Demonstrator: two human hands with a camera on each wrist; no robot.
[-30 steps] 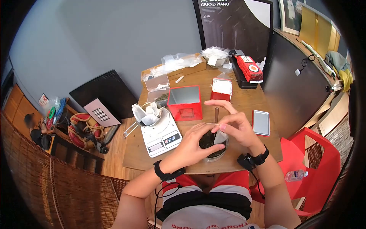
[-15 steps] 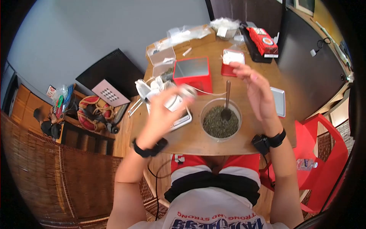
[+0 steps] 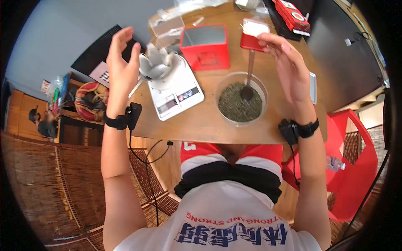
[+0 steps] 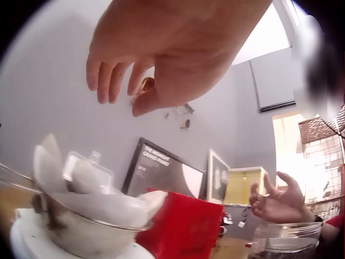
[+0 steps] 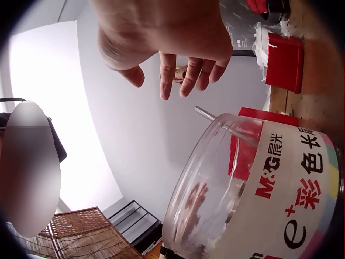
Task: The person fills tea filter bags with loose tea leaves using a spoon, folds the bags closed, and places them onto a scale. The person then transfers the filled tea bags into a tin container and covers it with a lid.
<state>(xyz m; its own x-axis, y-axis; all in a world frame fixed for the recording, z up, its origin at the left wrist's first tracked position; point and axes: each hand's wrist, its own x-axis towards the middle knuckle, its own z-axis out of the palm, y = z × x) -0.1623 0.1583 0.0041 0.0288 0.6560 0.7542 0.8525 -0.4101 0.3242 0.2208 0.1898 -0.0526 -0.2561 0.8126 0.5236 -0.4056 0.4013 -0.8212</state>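
Note:
My left hand (image 3: 121,67) is raised beside the kitchen scale (image 3: 178,100), its fingers extended and nothing in them. On the scale sits a metal bowl (image 4: 97,237) heaped with white pouches (image 3: 157,60); in the left wrist view the hand hovers above it. My right hand (image 3: 293,71) is held up, empty, with fingers loosely bent, to the right of the clear plastic tub (image 3: 218,102). Dried green leaves (image 3: 236,104) fill part of the tub. A spoon (image 3: 250,69) stands in them, its handle leaning on the far rim.
Behind the scale is a red tin box (image 3: 205,56) without a lid. A smaller red tin (image 3: 248,42) with white pouches stands behind the tub. A grey tray (image 3: 313,88) lies at the table's right edge, by a red chair (image 3: 351,146).
The hands were together over the tub with a white pouch. My left hand then carried the pouch left toward the scale and let it go. My right hand stayed by the tub.

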